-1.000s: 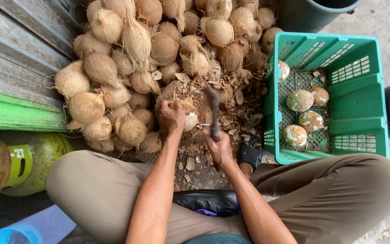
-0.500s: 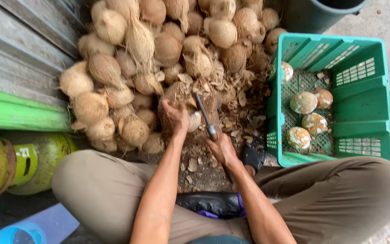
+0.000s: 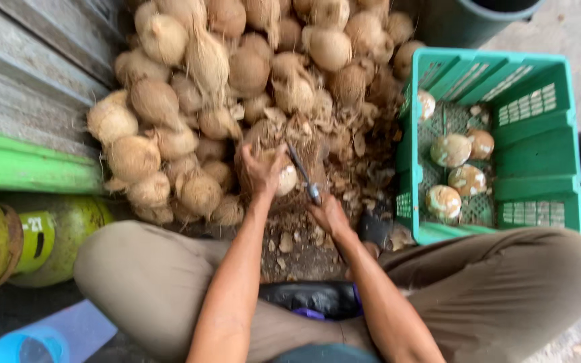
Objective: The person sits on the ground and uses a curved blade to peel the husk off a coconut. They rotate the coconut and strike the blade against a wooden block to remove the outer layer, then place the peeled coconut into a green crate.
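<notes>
1. A big heap of brown, fibrous husked coconuts (image 3: pixel 237 74) is lying on the ground against the grey metal wall, just left of the crate.
2. A green plastic slatted crate (image 3: pixel 539 154) is sitting at the right, holding four peeled, pale round coconuts (image 3: pixel 450 149).
3. A green gas cylinder (image 3: pixel 55 235) is lying at the left, beside the person's knee.
4. The left hand (image 3: pixel 261 171) is gripping a partly peeled pale coconut (image 3: pixel 285 179), pressing it against the heap's front edge.
5. The right hand (image 3: pixel 329 214) is clenching the handle of a short dark-bladed knife (image 3: pixel 302 171), its blade touching that coconut.
6. Brown shell chips (image 3: pixel 284 242) are littering the ground between the knees.
</notes>
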